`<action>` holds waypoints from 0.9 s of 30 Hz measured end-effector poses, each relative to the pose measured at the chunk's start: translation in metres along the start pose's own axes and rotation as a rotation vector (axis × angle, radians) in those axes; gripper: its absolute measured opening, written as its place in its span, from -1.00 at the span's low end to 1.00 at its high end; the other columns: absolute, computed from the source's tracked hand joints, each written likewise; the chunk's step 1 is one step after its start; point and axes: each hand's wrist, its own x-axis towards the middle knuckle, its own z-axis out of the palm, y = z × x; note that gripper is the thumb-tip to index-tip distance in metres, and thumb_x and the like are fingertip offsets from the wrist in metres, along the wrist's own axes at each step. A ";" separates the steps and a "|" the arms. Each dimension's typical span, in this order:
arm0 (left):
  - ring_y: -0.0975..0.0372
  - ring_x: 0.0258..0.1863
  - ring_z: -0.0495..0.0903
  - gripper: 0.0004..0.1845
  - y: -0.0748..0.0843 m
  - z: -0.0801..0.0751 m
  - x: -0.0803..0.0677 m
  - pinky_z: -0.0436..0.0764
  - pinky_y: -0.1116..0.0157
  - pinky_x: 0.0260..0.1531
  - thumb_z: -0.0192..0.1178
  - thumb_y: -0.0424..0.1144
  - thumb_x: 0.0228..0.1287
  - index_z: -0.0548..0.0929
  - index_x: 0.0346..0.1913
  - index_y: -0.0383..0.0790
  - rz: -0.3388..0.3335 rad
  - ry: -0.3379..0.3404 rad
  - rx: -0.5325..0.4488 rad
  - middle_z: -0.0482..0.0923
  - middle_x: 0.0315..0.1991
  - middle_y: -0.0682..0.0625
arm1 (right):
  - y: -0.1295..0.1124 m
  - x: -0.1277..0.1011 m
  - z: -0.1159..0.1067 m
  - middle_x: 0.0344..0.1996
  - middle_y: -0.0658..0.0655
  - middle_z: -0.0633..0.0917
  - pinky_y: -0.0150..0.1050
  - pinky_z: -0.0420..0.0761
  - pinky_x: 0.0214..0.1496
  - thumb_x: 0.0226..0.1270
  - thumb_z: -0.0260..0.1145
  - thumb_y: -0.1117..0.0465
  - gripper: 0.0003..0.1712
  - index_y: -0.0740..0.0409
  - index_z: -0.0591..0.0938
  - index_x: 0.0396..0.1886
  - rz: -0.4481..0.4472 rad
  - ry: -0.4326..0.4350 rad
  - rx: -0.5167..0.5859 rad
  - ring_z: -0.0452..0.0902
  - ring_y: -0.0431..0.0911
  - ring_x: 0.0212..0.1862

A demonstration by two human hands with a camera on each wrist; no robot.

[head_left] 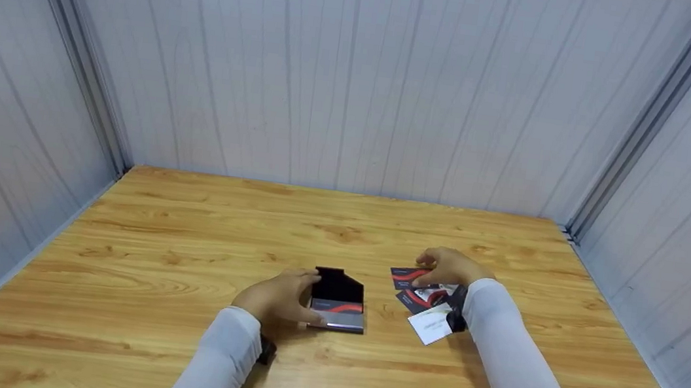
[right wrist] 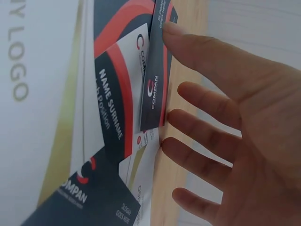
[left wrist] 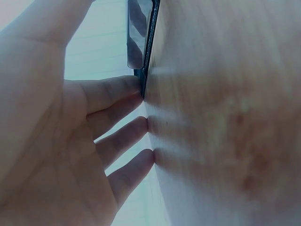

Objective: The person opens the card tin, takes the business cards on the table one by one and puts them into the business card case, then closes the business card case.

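Observation:
An open black card case [head_left: 338, 298] lies on the wooden table [head_left: 180, 253], with a red-striped card in it. My left hand [head_left: 281, 297] rests at its left side. In the left wrist view the fingertips [left wrist: 146, 123] stand on the table and the index fingertip touches the case's edge [left wrist: 143, 42]. My right hand [head_left: 450, 266] hovers over scattered black, red and white business cards [head_left: 422, 294]. Its fingers are straight and spread. In the right wrist view the index fingertip [right wrist: 171, 32] touches the edge of a tilted dark card [right wrist: 154, 75].
A white card [head_left: 431, 326] lies nearest me by my right forearm. Grey panelled walls [head_left: 360, 77] close the table in at the back and on both sides. Bare wood runs along the back and the left.

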 end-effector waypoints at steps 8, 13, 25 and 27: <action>-0.03 0.52 0.05 0.01 -0.001 -0.001 0.000 0.19 -0.07 0.41 0.44 0.19 0.14 0.23 0.56 -0.13 -0.006 0.001 -0.005 0.11 0.55 -0.08 | 0.000 0.002 0.002 0.21 0.27 0.59 0.08 0.41 0.32 0.21 0.53 0.12 -0.35 0.27 0.56 0.25 0.014 -0.004 -0.011 0.47 0.16 0.25; -0.04 0.52 0.04 0.02 -0.002 -0.002 0.001 0.20 -0.06 0.41 0.46 0.17 0.14 0.23 0.55 -0.18 0.013 -0.002 0.008 0.11 0.55 -0.11 | -0.001 0.004 0.002 0.23 0.26 0.59 0.09 0.38 0.35 0.20 0.54 0.14 -0.35 0.25 0.56 0.27 0.019 -0.007 -0.015 0.44 0.16 0.28; -0.01 0.53 0.03 0.06 -0.005 -0.002 0.001 0.17 -0.03 0.43 0.45 0.21 0.12 0.21 0.56 -0.18 0.005 -0.004 -0.001 0.09 0.55 -0.10 | -0.006 0.010 -0.001 0.14 0.21 0.64 0.00 0.43 0.29 0.18 0.54 0.21 -0.49 0.23 0.59 0.10 0.030 -0.077 -0.019 0.52 0.06 0.16; -0.02 0.53 0.03 0.06 -0.005 -0.002 0.001 0.16 -0.03 0.43 0.45 0.21 0.11 0.20 0.56 -0.18 0.006 -0.003 -0.008 0.09 0.55 -0.10 | -0.008 0.012 -0.002 0.08 0.20 0.67 -0.02 0.45 0.27 0.17 0.54 0.22 -0.51 0.23 0.60 0.06 0.030 -0.089 -0.040 0.54 0.04 0.10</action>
